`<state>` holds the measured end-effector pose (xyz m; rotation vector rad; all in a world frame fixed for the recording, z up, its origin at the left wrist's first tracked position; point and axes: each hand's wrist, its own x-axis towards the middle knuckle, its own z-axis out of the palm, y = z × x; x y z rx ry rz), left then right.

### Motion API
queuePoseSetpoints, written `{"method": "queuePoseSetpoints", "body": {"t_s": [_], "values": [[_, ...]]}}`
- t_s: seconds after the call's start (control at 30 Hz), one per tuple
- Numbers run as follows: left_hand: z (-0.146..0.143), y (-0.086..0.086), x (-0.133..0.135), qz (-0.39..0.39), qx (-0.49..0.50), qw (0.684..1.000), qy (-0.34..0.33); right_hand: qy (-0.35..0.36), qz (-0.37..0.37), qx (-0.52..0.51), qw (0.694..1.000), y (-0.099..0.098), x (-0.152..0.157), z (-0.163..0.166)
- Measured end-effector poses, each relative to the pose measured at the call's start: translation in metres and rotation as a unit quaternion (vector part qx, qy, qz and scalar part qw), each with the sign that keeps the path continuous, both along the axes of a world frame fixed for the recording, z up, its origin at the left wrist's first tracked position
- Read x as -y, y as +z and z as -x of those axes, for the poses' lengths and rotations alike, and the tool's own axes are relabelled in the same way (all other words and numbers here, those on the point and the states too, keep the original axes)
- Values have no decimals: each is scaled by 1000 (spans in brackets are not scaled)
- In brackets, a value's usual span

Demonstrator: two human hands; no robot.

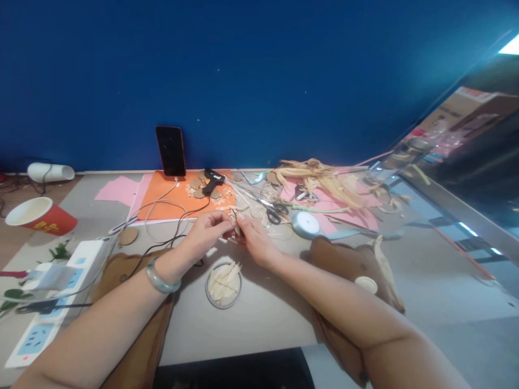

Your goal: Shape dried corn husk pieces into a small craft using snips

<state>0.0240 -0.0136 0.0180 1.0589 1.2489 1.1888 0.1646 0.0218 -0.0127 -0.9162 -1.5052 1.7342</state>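
My left hand (208, 231), with a jade-coloured bangle (161, 276) on its wrist, meets my right hand (256, 237) above the middle of the table. The fingers of both hands are closed in a pinch around something small and dark-edged, mostly hidden by the fingertips, and I cannot make out its kind. Just below them, a small round dish (208, 294) holds pale, pointed strips (224, 283) that look like cut corn husk. Beyond the hands lie black-handled scissors (274, 213) and a black glue gun (213, 182).
A phone (171, 151) leans on the blue wall behind orange paper (162, 195). Dried husks (340, 186) and a ribbon roll (306, 223) lie to the right. A red paper cup (52, 217), power strip (87, 259) and several cables stand left. Brown bear-shaped pads (340, 259) lie under both forearms.
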Motion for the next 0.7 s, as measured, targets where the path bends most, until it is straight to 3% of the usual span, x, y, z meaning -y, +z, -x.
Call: {"method": "queuePoseSetpoints", "body": {"t_s": [0.7], "values": [[0,-2,0,8,10,1000,2,1,-18,0,1000,1,1,1]]}}
